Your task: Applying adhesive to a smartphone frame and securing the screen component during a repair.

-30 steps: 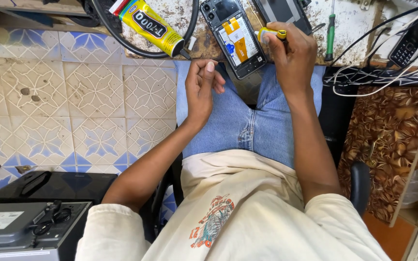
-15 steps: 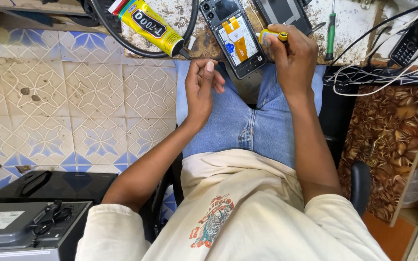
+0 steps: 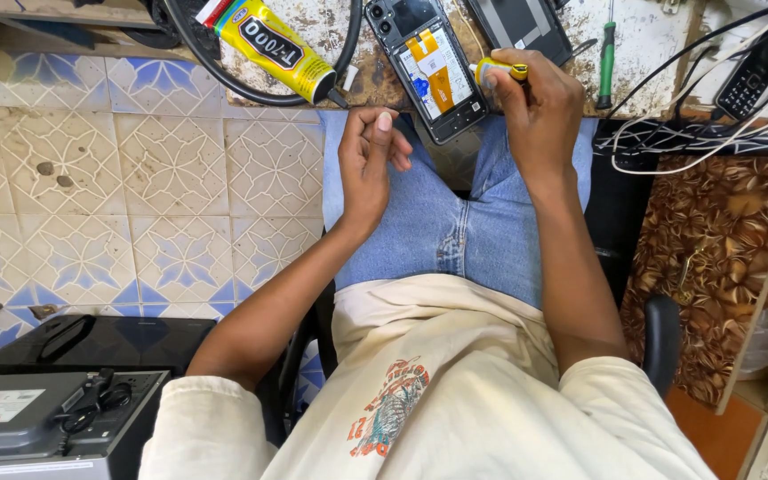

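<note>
An opened smartphone [image 3: 427, 67] with its back cover off lies at the edge of a worn workbench [image 3: 642, 40], its yellow and blue inner parts showing. My right hand [image 3: 535, 111] grips a small yellow-handled screwdriver [image 3: 500, 69] right beside the phone's right edge. My left hand [image 3: 368, 158] hovers over my lap just below the phone, fingers loosely curled, holding nothing that I can see.
A yellow glue tube [image 3: 273, 46] lies on the bench inside a black cable loop [image 3: 224, 67]. A green screwdriver [image 3: 607, 55], a dark keypad phone [image 3: 751, 76] and tangled white wires [image 3: 695, 133] sit to the right. Grey equipment [image 3: 37, 422] stands on the tiled floor at lower left.
</note>
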